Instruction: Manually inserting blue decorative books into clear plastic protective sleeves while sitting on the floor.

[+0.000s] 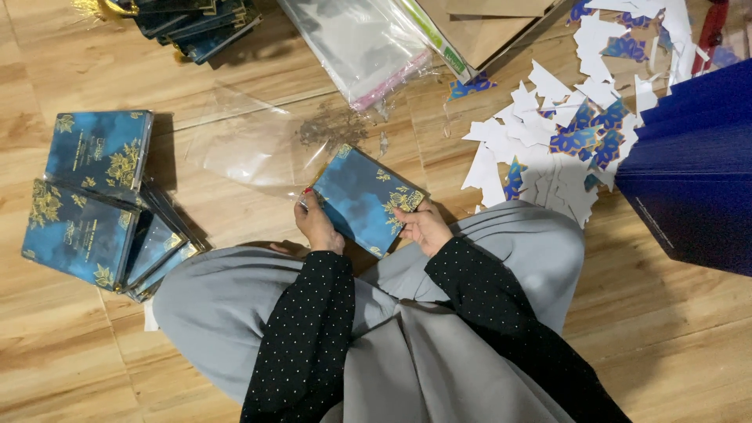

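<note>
Hands, left hand (319, 227) and right hand (423, 227), each clamp the tilted blue gold-flowered card (364, 198).

We hold a blue card (363, 199) between our left hand (319, 225) and right hand (424, 226), above the floor (235, 70); more cards (90, 196) lie left.

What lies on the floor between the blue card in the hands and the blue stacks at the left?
In the head view, a clear plastic sleeve lies there.
</note>
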